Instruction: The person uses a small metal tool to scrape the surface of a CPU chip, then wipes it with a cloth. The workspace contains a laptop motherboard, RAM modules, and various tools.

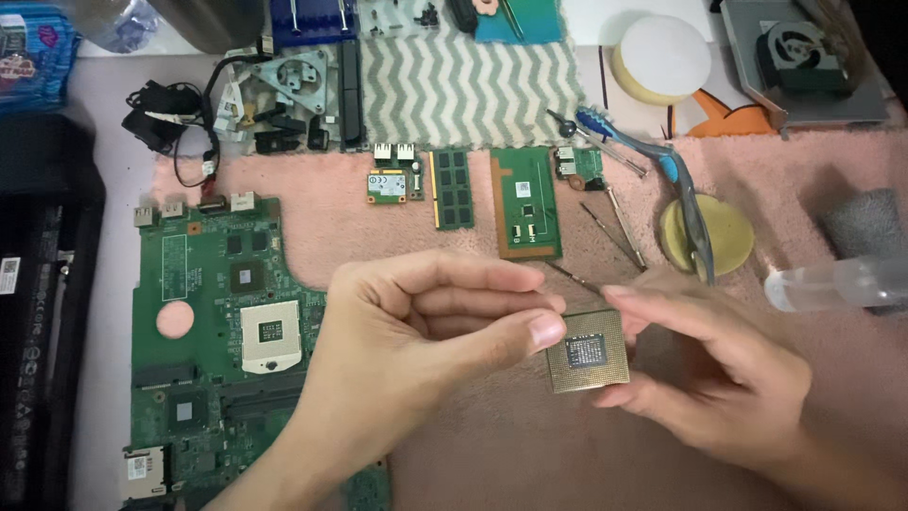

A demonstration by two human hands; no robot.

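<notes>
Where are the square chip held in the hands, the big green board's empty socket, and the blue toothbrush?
Square chip [587, 351], head view: middle of its pin-covered face.
Empty socket [270, 333], head view: centre of the pale square frame on the board.
Blue toothbrush [632, 141], head view: along its handle.

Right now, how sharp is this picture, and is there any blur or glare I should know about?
Head view: soft overall, lit evenly from above. The right hand is smeared by motion blur; the left hand and the square chip between them are clearer. The green circuit board reads fairly well. The top right corner falls into shadow. No strong glare.
</notes>
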